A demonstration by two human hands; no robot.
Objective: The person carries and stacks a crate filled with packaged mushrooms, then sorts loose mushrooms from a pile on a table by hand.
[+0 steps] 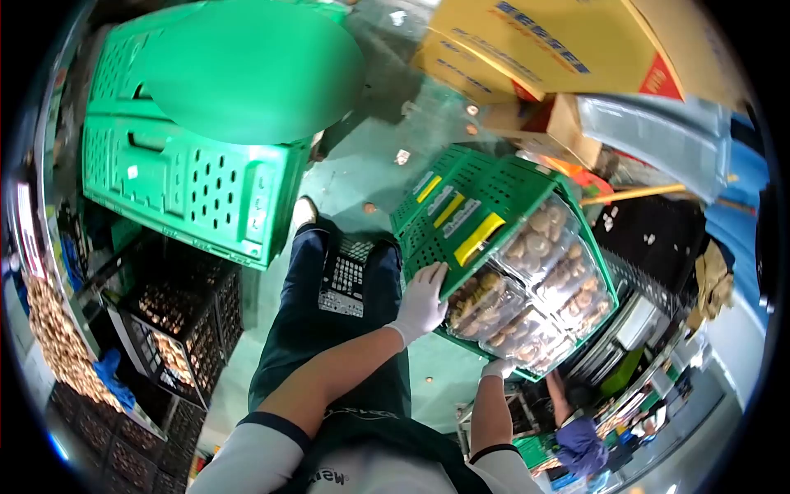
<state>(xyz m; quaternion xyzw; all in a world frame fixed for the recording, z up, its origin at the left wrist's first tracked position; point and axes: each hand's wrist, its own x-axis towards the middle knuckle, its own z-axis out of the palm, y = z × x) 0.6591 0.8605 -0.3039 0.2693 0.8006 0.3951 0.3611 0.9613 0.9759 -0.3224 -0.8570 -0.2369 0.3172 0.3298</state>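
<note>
A green crate (588, 224) tops a stack of green crates with yellow labels on my right. Several clear plastic packs of mushrooms (539, 239) fill it. My left hand (422, 303), in a white glove, is closed on the crate's left edge, fingers lying along its outer wall. At the near edge, my right hand (498, 369), also white-gloved, is closed on the rim, its fingertips partly hidden beside the packs.
Green perforated crates (214, 193) stand at the upper left, beneath a blurred green shape. Black crates of mushrooms (177, 317) are on the left. A small black crate (342, 281) sits between my legs. Yellow cartons (559, 49) stand ahead; a person in purple (580, 445) is at lower right.
</note>
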